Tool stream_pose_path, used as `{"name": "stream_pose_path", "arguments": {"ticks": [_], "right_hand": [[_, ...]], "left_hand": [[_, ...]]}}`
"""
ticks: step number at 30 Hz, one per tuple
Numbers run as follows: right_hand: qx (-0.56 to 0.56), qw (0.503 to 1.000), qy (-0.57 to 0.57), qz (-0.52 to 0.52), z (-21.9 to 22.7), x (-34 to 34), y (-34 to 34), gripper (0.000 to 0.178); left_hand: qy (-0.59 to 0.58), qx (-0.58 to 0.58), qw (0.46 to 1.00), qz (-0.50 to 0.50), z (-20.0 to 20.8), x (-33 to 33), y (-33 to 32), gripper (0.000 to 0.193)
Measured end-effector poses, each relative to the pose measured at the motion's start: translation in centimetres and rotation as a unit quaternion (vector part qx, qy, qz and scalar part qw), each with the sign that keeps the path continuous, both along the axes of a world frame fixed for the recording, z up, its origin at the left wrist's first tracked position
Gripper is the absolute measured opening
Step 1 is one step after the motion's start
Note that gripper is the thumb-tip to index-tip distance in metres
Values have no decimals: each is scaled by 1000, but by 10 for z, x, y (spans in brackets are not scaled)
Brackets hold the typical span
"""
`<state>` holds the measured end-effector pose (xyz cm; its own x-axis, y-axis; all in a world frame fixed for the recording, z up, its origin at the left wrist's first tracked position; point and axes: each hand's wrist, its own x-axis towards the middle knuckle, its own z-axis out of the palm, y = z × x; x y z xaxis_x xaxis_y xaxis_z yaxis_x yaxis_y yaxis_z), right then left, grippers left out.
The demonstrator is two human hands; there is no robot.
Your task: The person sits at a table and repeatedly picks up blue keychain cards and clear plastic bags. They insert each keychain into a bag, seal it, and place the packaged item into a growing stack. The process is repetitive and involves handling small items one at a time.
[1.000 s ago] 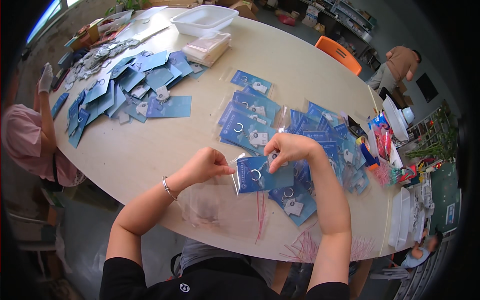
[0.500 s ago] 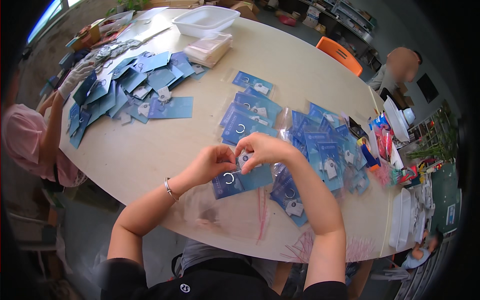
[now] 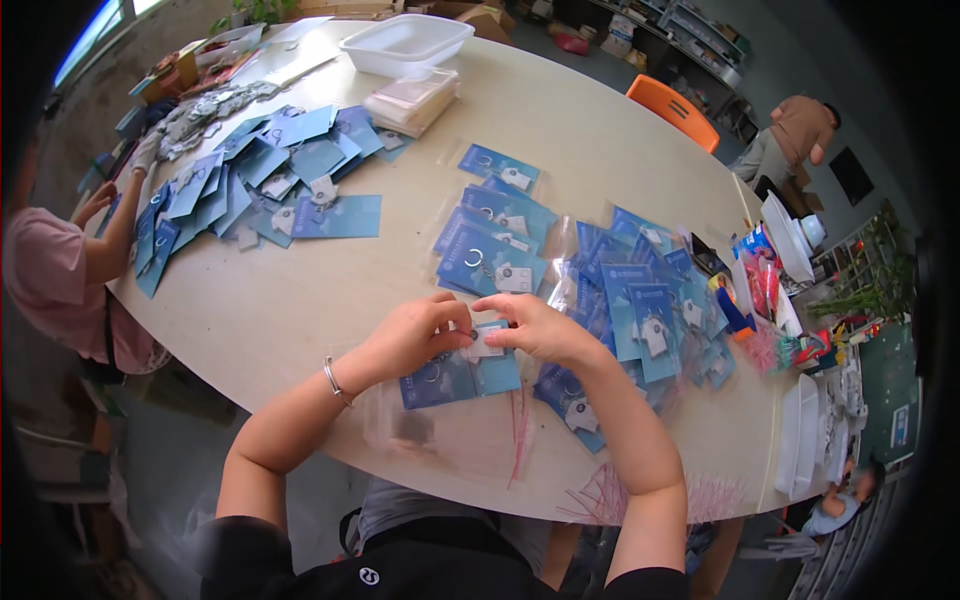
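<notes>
A bright window (image 3: 88, 45) is at the far left, beside a patchy wall (image 3: 128, 60). A broad pale table (image 3: 570, 120) stands on grey floor (image 3: 200, 440), an orange chair (image 3: 668, 110) at its far right edge, shelves (image 3: 695, 42) beyond.

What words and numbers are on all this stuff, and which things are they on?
None is clear enough for me to read out.
Blue card at the left hand and right hand: too blurred.
Top card of the bagged stack: pale print, too small.
White tag on it: dark marks, too small.
Black shirt: a pale round mark, no readable words.
Sign on the green board: too small.
</notes>
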<state>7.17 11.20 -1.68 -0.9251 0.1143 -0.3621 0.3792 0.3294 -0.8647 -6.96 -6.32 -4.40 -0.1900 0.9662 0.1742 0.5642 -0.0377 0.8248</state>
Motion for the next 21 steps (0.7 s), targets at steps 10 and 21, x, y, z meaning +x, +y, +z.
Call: {"name": "stream_pose_path", "arguments": {"ticks": [10,21], "right_hand": [[-223,975,-8,-9,7,-1,-10,58],[-311,948,-57,-30,-10,7,-6,20]], "left_hand": [[-30,35,999,4,5,4,-2,13],[-6,106,994,3,3,2,-1,14]]}}
